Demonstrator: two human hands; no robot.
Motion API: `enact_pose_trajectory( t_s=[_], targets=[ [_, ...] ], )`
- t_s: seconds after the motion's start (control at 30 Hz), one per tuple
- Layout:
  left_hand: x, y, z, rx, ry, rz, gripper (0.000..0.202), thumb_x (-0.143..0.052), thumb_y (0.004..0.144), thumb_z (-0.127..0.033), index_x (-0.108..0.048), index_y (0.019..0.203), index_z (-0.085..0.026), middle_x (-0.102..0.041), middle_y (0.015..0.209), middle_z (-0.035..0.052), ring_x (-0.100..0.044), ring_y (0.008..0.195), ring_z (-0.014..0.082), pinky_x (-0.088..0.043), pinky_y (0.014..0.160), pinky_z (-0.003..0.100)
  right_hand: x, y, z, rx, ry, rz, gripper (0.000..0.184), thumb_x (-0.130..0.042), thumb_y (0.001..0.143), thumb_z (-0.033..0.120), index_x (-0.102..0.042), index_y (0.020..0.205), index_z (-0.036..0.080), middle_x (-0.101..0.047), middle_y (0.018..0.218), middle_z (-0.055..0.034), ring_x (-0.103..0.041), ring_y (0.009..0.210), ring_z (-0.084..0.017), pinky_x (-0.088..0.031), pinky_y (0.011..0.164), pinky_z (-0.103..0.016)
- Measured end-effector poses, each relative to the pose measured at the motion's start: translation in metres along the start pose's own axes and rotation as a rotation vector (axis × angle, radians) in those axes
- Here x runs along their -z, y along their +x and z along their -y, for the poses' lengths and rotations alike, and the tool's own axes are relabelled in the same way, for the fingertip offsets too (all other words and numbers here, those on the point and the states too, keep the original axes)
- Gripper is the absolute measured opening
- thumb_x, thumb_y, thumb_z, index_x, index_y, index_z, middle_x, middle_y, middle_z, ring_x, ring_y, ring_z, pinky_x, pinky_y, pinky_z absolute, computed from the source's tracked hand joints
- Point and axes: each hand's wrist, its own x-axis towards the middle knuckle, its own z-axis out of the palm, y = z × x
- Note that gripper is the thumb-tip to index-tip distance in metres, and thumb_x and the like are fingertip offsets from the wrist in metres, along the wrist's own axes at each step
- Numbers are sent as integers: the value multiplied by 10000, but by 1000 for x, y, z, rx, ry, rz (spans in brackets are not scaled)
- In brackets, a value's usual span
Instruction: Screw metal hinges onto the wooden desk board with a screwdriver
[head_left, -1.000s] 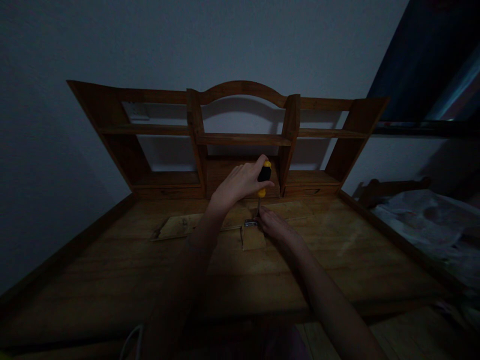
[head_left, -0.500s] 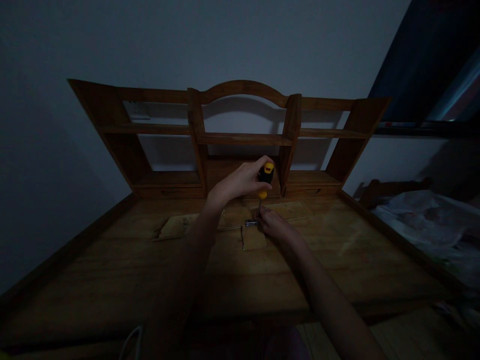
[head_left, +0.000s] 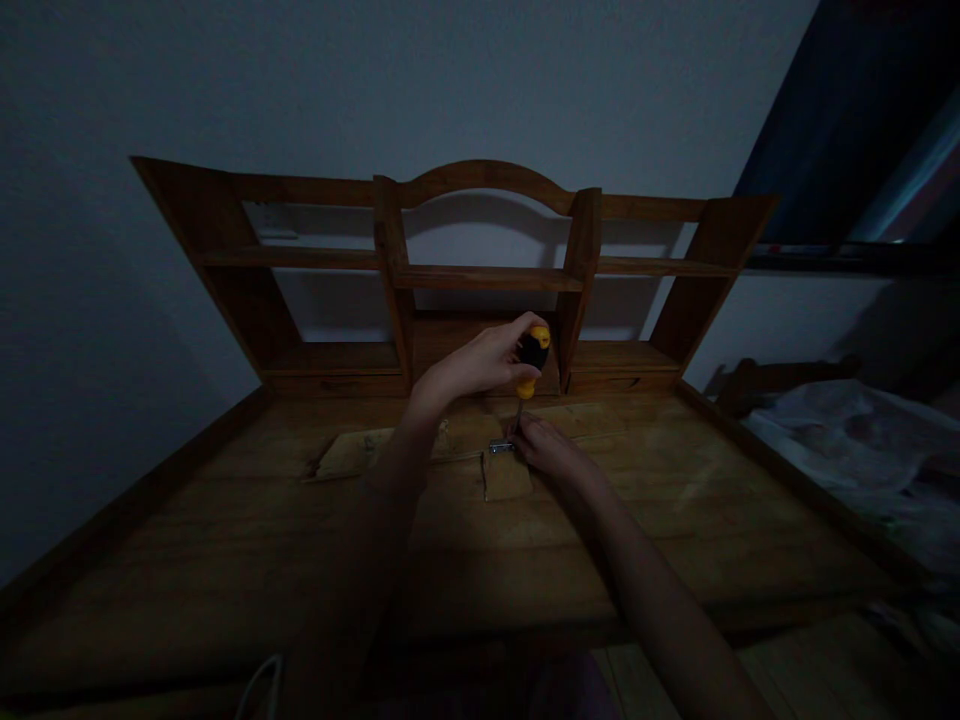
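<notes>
Your left hand (head_left: 478, 362): fingers wrapped round screwdriver handle (head_left: 534, 350). Your right hand (head_left: 552, 450): beside metal fitting (head_left: 501, 446); whether pinching, cannot tell.

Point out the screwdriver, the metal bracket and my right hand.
Screwdriver (head_left: 534, 351), head view: black grip of the handle.
Metal bracket (head_left: 502, 446), head view: middle of its visible part.
Right hand (head_left: 549, 444), head view: back.

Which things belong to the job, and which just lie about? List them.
In use:
screwdriver, in the left hand
metal piece, at the right hand
flat tan pieces around it

Apparently uninvolved:
pale plastic, far right
shelf unit, behind
</notes>
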Motion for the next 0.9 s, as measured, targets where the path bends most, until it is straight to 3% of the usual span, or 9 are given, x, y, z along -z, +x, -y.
enact_pose_trajectory(
  t_s=[0.1, 0.2, 0.37, 0.5, 0.7, 0.9],
  targets=[
    [-4, 2, -2, -31, 65, -76, 569, -696, 821, -280, -446, 1326, -203, -602, 1225, 103, -595, 1094, 239, -477, 931, 356, -2, 0, -1, -6, -2, -19, 130, -496, 953, 165, -588, 1044, 148, -673, 1036, -107, -632, 925, -179, -442, 829, -263],
    [-5, 2, -3, -64, 78, -71, 668, -689, 824, -253, -379, 1415, -224, -526, 1345, 118, -546, 1192, 247, -455, 998, 378, -1, 0, 0, 15, -4, -34, 124, -493, 956, 160, -585, 1037, 144, -670, 1036, -110, -632, 934, -178, -440, 844, -261],
    [-1, 1, -2, -96, 62, -43, 559, -605, 863, -149, -427, 1382, -259, -560, 1301, 74, -556, 1172, 212, -454, 994, 351, 2, -1, 3, 12, 0, -18, 143, -483, 959, 156, -590, 1054, 145, -668, 1053, -117, -633, 940, -183, -441, 842, -259],
    [-2, 2, -3, -58, 127, -105, 501, -658, 862, -237, -476, 1329, -227, -586, 1232, 85, -582, 1091, 218, -457, 971, 360, 1, -1, 2, 18, -8, -25, 144, -471, 959, 143, -588, 1040, 158, -670, 1028, -100, -632, 926, -182, -437, 842, -263],
    [-3, 3, -5, -71, 120, -80, 634, -672, 848, -244, -403, 1422, -242, -543, 1344, 97, -538, 1213, 233, -431, 1019, 363, -1, -1, -1, 16, 11, -34, 145, -479, 949, 131, -586, 1045, 156, -662, 1050, -101, -623, 941, -173, -435, 845, -258],
    [0, 0, -5, 41, 91, -37, 664, -655, 843, -236, -385, 1449, -209, -667, 1076, 81, -651, 877, 198, -493, 803, 306, -1, 0, -1, 31, 19, -25, 150, -463, 966, 149, -586, 1053, 149, -662, 1046, -106, -622, 934, -172, -436, 844, -264]
  ],
)
